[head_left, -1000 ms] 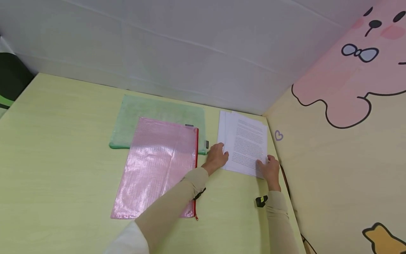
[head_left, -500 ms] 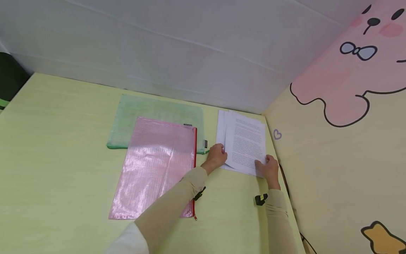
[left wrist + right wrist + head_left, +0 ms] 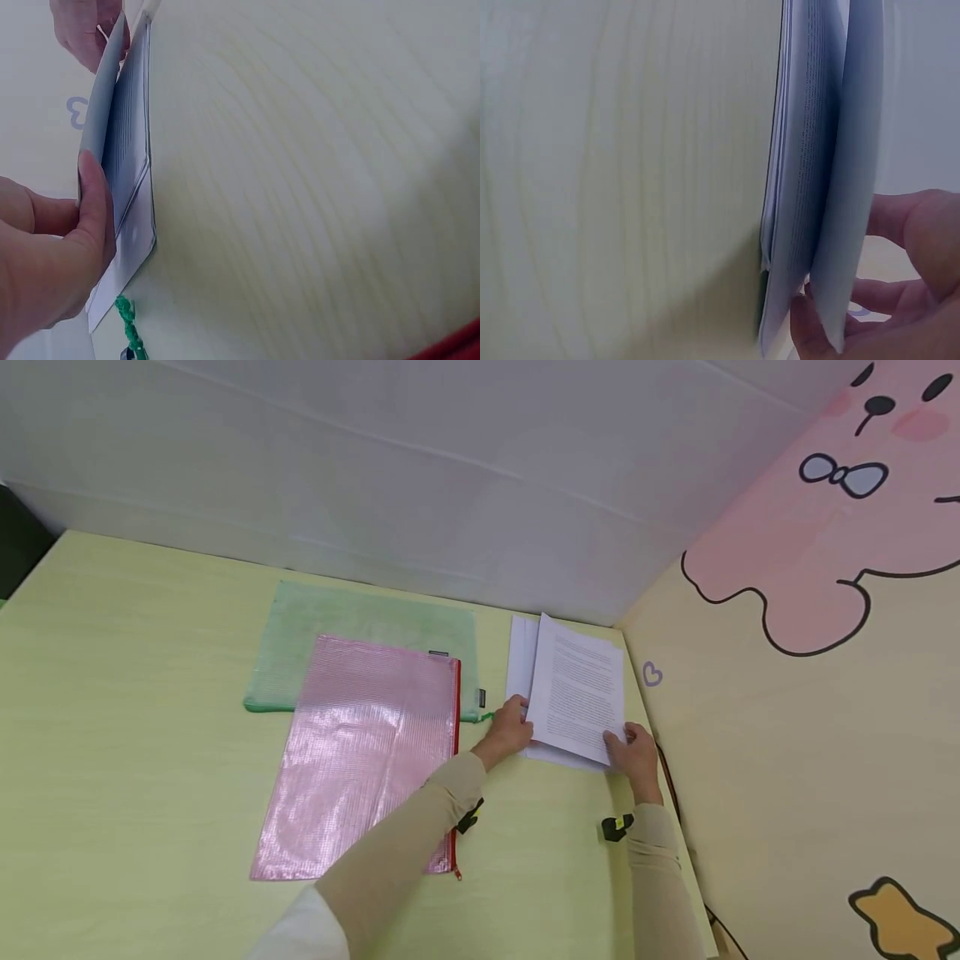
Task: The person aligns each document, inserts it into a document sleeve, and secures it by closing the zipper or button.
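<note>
Both hands hold printed white paper (image 3: pixel 579 689) by its two sides, its near edge lifted off the papers below. My left hand (image 3: pixel 508 728) pinches the left edge near the lower corner. On the opposite edge my right hand (image 3: pixel 636 758) grips it between thumb and fingers. Under it lies a stack of white sheets (image 3: pixel 521 652), sticking out to the left and along the front. Seen from the right wrist, the raised paper (image 3: pixel 855 150) leans away from the printed stack (image 3: pixel 795 187), with a gap between them.
Left of the papers, a pink zip pouch (image 3: pixel 367 743) with a red zipper overlaps a green zip pouch (image 3: pixel 375 606) on the yellow table (image 3: pixel 150 710). A green pull cord (image 3: pixel 129 322) lies near the stack. Walls stand behind and to the right.
The top paper has risen from the stack and shifted slightly, held in both hands. More of the sheets beneath now shows at the left and front.
</note>
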